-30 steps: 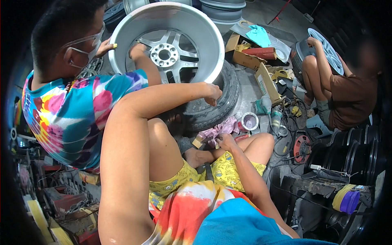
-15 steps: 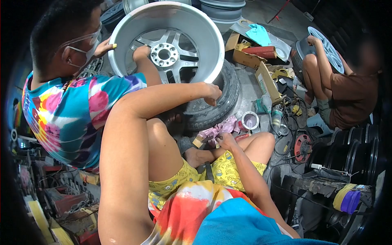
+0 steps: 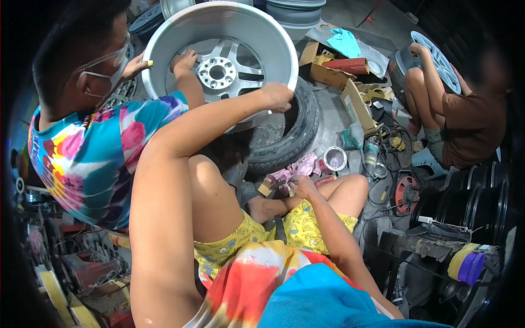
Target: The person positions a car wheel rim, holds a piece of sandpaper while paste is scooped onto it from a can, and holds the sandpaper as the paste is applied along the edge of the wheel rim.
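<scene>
The grey metal wheel rim leans on the black treaded rubber tire, its open barrel tipped up toward the wearer, axis slanting through the round, holed hub and smooth paired spokes. The left hand is bent closed at the rim's near lip, its grip unclear; the right hand is curled beside the crumpled pink cloth and yellow block, any hold indeterminable.

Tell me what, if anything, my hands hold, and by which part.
Cannot be told: your left hand curls before the silver, round metal wheel, your right hand beside crumpled pink material; any hold is unclear.
</scene>
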`<state>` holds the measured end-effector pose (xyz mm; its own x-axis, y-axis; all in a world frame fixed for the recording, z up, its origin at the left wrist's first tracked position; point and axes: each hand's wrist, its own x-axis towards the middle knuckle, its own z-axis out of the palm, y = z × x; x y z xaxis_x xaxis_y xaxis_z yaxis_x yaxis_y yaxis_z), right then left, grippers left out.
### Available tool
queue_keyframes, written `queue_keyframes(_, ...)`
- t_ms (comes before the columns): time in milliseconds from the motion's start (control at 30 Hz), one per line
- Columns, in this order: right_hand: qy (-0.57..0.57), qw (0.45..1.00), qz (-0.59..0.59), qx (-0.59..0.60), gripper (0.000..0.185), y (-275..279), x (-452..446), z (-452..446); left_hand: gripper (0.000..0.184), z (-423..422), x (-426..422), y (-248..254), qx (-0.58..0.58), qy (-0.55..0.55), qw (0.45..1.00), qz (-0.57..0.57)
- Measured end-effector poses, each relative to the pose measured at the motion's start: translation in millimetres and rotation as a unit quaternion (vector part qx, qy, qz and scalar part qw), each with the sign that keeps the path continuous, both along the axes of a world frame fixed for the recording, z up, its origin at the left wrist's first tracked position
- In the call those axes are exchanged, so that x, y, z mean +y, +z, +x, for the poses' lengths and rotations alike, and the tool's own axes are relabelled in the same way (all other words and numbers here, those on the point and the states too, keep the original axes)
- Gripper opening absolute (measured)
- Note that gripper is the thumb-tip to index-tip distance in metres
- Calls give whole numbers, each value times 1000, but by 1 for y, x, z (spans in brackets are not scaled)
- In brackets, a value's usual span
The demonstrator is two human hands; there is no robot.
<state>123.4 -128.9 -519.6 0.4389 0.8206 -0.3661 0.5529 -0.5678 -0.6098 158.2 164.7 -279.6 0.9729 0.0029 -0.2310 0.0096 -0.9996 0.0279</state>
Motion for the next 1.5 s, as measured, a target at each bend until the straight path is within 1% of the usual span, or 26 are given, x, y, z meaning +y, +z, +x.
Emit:
queue_keyframes(33,-2,1000,11,7,25,0,0,0,41,-1,8,2,-46,35,998,16)
queue_keyframes(67,-5,1000,22,13,24,0,0,0,41,-3,16,4,-45,36,998,16)
queue_keyframes(133,-3,999,32,10,24,2,0,-1,55,-11,28,10,-37,43,997,59)
queue_keyframes(167,-1,999,40,7,24,2,-1,-1,55,-17,32,9,-36,42,997,59)
queue_keyframes(233,-3,999,45,12,23,7,-1,-2,72,-24,38,6,45,66,996,43)
queue_keyframes(267,-4,999,50,16,23,10,-1,-2,72,-24,39,5,45,66,996,43)
queue_keyframes(333,-4,999,43,22,22,11,0,-2,85,-25,39,8,193,120,974,21)
queue_keyframes(367,-4,999,35,27,21,11,1,-1,85,-25,41,7,193,120,974,21)
queue_keyframes(433,-5,999,40,30,21,10,1,-1,96,-24,48,4,278,154,948,21)
queue_keyframes(567,-16,998,55,34,21,8,0,-2,100,-28,57,1,317,174,932,-11)
queue_keyframes(633,-11,998,54,33,21,7,0,-2,112,-24,54,2,466,169,868,27)
queue_keyframes(733,-8,998,52,35,21,5,0,-2,115,-25,50,3,490,184,851,50)
queue_keyframes(767,-9,998,51,38,22,8,0,-2,115,-27,49,7,490,184,851,51)
queue_keyframes(833,-12,998,50,42,23,15,-1,0,110,-33,47,17,394,144,907,46)
queue_keyframes(867,-15,998,47,47,25,22,-1,1,110,-34,49,17,394,145,907,46)
queue_keyframes(900,-13,998,48,47,25,29,-2,2,109,-35,53,15,358,160,920,19)
queue_keyframes(933,-55,992,107,47,24,36,-5,5,108,-36,56,13,321,174,931,-9)
queue_keyframes(967,-97,980,165,46,22,44,-9,9,108,-35,59,11,321,176,931,-9)
queue_keyframes(1067,-211,941,259,53,19,81,-33,33,110,-37,62,7,183,105,977,-13)
queue_keyframes(1167,-312,902,300,-3,20,131,-64,54,110,-35,59,10,215,137,966,-33)
queue_keyframes(1200,-312,902,299,-5,20,138,-76,63,110,-34,60,7,213,136,967,-34)
queue_keyframes(1267,-320,882,295,-184,22,145,-98,80,97,-32,64,-2,214,151,965,-10)
queue_keyframes(1367,-354,882,252,-182,27,123,-127,91,95,-33,58,9,213,127,969,-21)
queue_keyframes(1400,-395,870,265,-129,34,112,-131,91,95,-34,54,12,211,126,969,-21)
queue_keyframes(1433,-394,870,267,-130,34,100,-137,98,95,-35,52,15,212,137,966,-44)
queue_keyframes(1500,-407,883,230,-39,41,95,-144,105,96,-34,50,16,214,147,963,-68)
